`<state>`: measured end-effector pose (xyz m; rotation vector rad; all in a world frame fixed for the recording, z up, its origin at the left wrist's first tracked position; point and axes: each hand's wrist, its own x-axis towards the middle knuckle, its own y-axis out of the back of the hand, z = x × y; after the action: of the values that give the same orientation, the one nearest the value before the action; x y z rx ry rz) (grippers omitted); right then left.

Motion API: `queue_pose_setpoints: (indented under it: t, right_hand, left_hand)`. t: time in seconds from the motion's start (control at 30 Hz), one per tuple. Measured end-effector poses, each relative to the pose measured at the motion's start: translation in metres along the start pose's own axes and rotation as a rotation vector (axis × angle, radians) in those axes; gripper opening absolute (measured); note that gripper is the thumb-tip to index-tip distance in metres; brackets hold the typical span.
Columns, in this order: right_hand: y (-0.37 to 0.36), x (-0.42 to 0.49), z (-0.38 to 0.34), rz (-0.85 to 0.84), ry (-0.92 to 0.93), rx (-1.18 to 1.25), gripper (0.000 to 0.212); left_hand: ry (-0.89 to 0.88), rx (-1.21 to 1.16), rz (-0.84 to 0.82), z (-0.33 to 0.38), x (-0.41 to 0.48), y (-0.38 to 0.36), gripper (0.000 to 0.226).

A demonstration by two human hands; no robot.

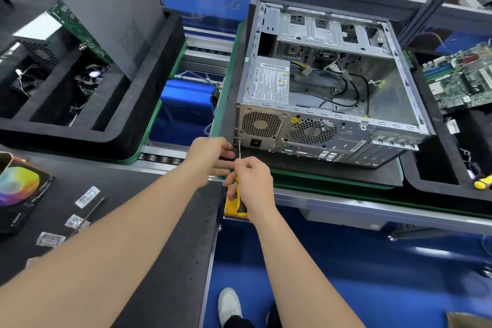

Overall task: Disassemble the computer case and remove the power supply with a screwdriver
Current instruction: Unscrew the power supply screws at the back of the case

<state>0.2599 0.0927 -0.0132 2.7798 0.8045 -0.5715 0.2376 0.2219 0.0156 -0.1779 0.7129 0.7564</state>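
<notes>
An open grey computer case (399, 93) lies on its side on a black mat, its rear panel facing me. The silver power supply (270, 82) sits in its near-left corner, with black cables trailing inside. My right hand (253, 184) grips a yellow-and-black screwdriver (237, 194); its thin shaft runs up to a screw at the lower-left corner of the rear panel beside the power socket (255, 143). My left hand (210, 154) is just left of the shaft, fingers extended toward it and close to the case corner.
A black foam tray (149, 104) at left holds a grey side panel (103, 13), a fan and a circuit board. A motherboard (460, 80) lies at right, with a second yellow screwdriver (482, 182) below it. Small packets (87, 196) and a colourful box (18, 189) lie on the near-left bench.
</notes>
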Motion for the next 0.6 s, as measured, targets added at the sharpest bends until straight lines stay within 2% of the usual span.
queue_pose_setpoints:
  t: [0.1,0.23,0.37,0.6]
  right_hand:
    - [0.001,0.002,0.0,0.043,0.014,-0.104,0.02]
    - [0.004,0.006,-0.002,0.059,0.009,-0.147,0.015]
    - [0.005,0.008,-0.004,0.055,-0.008,-0.171,0.019]
    - [0.007,0.007,-0.005,0.061,-0.022,-0.24,0.02]
  left_hand:
    - [0.015,-0.008,-0.035,-0.007,-0.002,-0.004,0.029]
    - [0.026,-0.169,-0.092,-0.008,-0.003,-0.017,0.039]
    - [0.029,-0.265,-0.076,-0.011,-0.007,-0.028,0.028]
    - [-0.121,-0.312,0.046,-0.028,-0.004,-0.039,0.01]
